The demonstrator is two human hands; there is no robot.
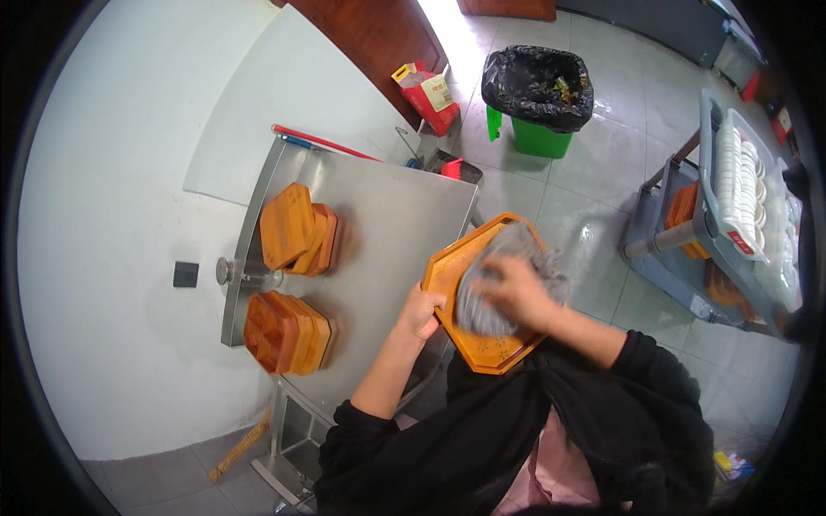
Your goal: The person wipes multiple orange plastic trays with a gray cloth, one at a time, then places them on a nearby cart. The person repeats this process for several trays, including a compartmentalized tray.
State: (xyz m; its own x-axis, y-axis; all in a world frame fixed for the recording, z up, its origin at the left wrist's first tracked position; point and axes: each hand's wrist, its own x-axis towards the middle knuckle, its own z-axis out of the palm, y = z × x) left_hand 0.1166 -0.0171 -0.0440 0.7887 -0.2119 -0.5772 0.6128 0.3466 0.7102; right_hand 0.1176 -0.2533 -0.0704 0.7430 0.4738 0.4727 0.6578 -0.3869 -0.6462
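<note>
My left hand [423, 313] grips the left edge of an eight-sided wooden piece [487, 351], either a tray or a lid, with a raised rim and small dark flower marks. It is held tilted in front of my body. My right hand [519, 293], blurred, presses a bunched grey cloth [481, 316] against its face. The cloth hides much of the middle and right side. On the steel table [387, 226] to the left stand a stack of wooden boxes and lids [290, 229] and another stack with a divided wooden box [284, 332] on top.
A glass jar [251, 274] lies or stands between the stacks, by the wall. Past the table are a red bag [432, 97] and a green bin [542, 138] with a black liner [510, 77]. At right, a grey cart [664, 226] carries stacked white dishes [739, 174].
</note>
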